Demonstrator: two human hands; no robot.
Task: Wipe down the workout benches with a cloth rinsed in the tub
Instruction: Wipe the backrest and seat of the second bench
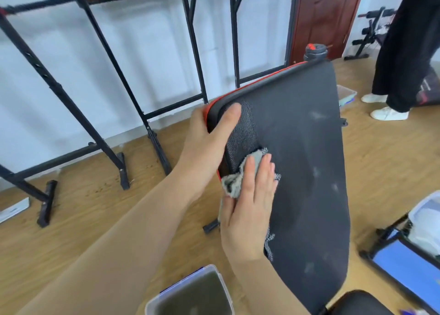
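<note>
Bench backrest (pixel 297 148) slopes from bottom centre up toward upper right. My left hand (pixel 209 133) clamps its upper-left edge, thumb over the face. My right hand (pixel 250 202), fingers flat, presses the cloth (pixel 233 183) near that left edge, dusty smudges (pixel 317 116) lying rightward. Tub (pixel 150 302) sits bottom centre.

Bare forearms (pixel 133 231) lead to a bare left hand (pixel 209 136) and right hand (pixel 250 210).
</note>
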